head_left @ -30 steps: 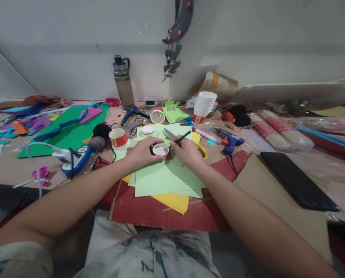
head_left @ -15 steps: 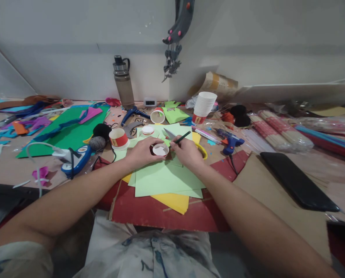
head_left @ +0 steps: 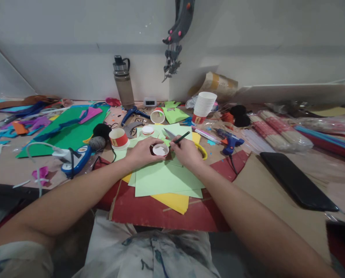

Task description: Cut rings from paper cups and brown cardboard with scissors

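Near edge: flat red cardboard [head_left: 172,218] lay under pale-green paper sheets [head_left: 163,181].
Above sheets: I saw left hand [head_left: 143,150] fingers clasping a round white paper cup [head_left: 160,150], right hand [head_left: 186,151] fingers pinching a slim black pen [head_left: 185,136].
Back: pale-grey wall [head_left: 73,58] stood.

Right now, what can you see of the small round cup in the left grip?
The small round cup appears to be paper, white inside, with a thin rim and its opening facing the camera. The left grip holds it by its side over pale green paper; whether it rests there is unclear. A dark pen-like stick in the right grip points toward its right edge; contact can't be made out.
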{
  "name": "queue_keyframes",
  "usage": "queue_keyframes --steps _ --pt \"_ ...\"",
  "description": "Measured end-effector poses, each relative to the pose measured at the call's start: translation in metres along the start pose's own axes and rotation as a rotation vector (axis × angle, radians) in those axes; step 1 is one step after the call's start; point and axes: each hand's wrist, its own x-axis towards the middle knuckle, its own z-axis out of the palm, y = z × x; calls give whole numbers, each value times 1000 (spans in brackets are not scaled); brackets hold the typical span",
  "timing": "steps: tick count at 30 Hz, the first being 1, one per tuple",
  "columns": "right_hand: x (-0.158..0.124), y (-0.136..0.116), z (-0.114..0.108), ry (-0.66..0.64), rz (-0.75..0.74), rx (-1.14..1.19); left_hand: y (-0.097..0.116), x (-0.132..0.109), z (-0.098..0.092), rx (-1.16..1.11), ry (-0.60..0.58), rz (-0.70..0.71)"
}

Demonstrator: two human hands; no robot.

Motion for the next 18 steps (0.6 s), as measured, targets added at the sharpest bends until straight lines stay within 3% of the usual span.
queue_keyframes --steps 18 --pt "1 0 2 -4 -33 -18 -2 1 1 -5 4 0"
